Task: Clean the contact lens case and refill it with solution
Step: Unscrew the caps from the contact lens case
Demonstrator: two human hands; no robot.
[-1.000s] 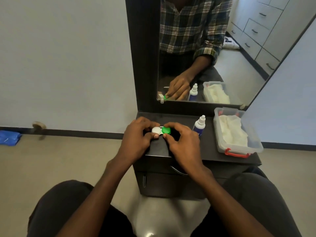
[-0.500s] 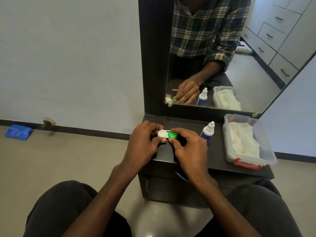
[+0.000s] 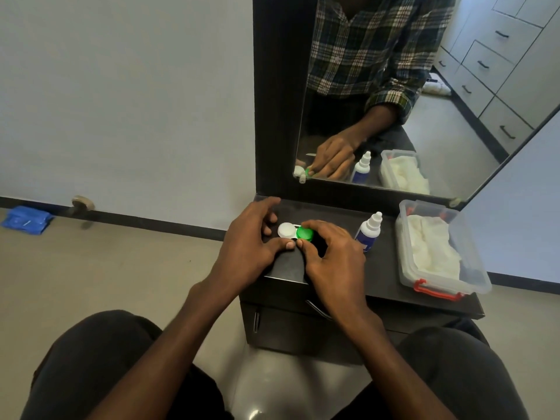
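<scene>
Nearest the camera, both forearms reach from the lap to the front edge of the dark desk [image 3: 394, 268]. The left hand [image 3: 248, 250] curls round the white-capped end of the contact lens case [image 3: 295, 231], thumb pressed against its near side, holding it down. The right hand [image 3: 336, 262] curls over the green cap [image 3: 304, 233], thumb and fingers pinching its rim. The case lies flat on the desk between the two hands, with both caps on it.

The step in hand looks like unscrewing the green cap. To do it well, the left hand should keep the case pinned so that only the cap turns, and the right should twist from the rim without lifting, since a tilted case could spill whatever is inside.

Just beyond the right hand stands the solution bottle [image 3: 369, 230], upright and capped, near enough to knock over. Further right sits a clear plastic box [image 3: 439, 286] holding white tissue. Behind everything, a mirror [image 3: 394, 116] leans against the wall.
</scene>
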